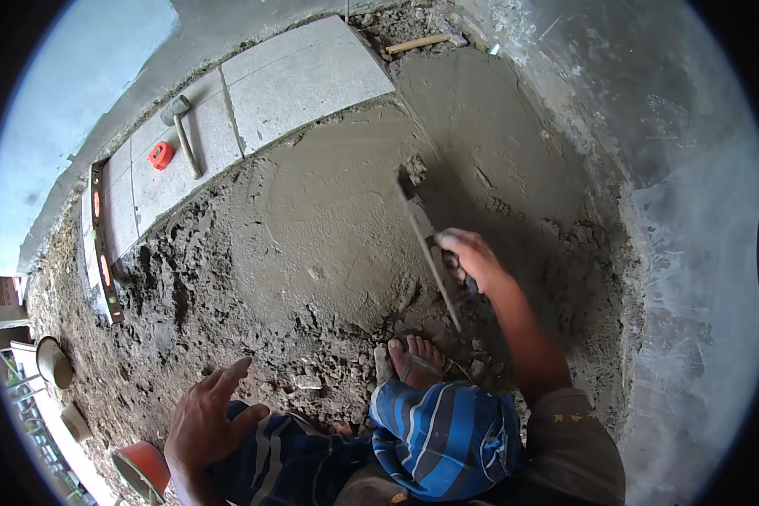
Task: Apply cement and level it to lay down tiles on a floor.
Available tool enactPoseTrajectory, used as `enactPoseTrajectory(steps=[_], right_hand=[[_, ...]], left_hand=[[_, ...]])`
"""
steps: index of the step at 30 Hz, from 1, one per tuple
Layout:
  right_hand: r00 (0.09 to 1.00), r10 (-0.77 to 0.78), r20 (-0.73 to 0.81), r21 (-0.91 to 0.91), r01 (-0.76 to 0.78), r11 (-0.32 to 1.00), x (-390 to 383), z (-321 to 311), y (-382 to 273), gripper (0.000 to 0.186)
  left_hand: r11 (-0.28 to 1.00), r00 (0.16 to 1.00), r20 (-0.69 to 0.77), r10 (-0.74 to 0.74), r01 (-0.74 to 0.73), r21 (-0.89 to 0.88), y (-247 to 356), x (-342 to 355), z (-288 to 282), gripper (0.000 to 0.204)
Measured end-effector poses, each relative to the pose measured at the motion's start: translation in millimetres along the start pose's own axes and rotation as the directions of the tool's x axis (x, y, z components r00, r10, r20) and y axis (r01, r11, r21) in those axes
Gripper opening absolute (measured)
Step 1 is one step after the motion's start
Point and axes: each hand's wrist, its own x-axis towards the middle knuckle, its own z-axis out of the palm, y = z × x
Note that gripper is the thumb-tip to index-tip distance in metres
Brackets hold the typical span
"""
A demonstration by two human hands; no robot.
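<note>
My right hand (pixel 474 260) is closed round the handle of a long, flat plastering trowel (pixel 421 223), whose blade is seen nearly edge-on. A lump of wet mortar (pixel 413 169) clings at the blade's far end. To the left of the blade spreads a smoothed bed of grey mortar (pixel 337 202), rougher toward me. More wet mortar (pixel 514 135) lies beyond and to the right. My left hand (pixel 204 420) holds nothing; its fingers are stretched out beside my bent knee, away from the mortar.
Large grey tiles (pixel 304 72) lie along the far wall, bearing a rubber mallet (pixel 181 135), a red tape measure (pixel 160 155) and a spirit level (pixel 101 244). A wooden-handled hammer (pixel 417 44) rests in the far corner. Buckets (pixel 55 363) stand at left; a wall (pixel 700 253) bounds the right.
</note>
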Motion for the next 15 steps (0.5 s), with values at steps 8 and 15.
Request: enactPoseTrajectory(steps=[8,15], right_hand=[[0.807,-0.585,-0.076,-0.861,0.242,0.447,8.0,29.9,-15.5,0.036],[0.859,-0.500,-0.114,-0.957,0.041,0.288,95.1,-12.3,-15.6,0.042]], left_hand=[[0.999,1.000,0.017,-0.006,0.006,-0.050,-4.2,-5.8,-3.1,0.075],[1.000,0.999,-0.036,0.012,-0.012,-0.024,-3.3,-2.0,4.9,0.073]])
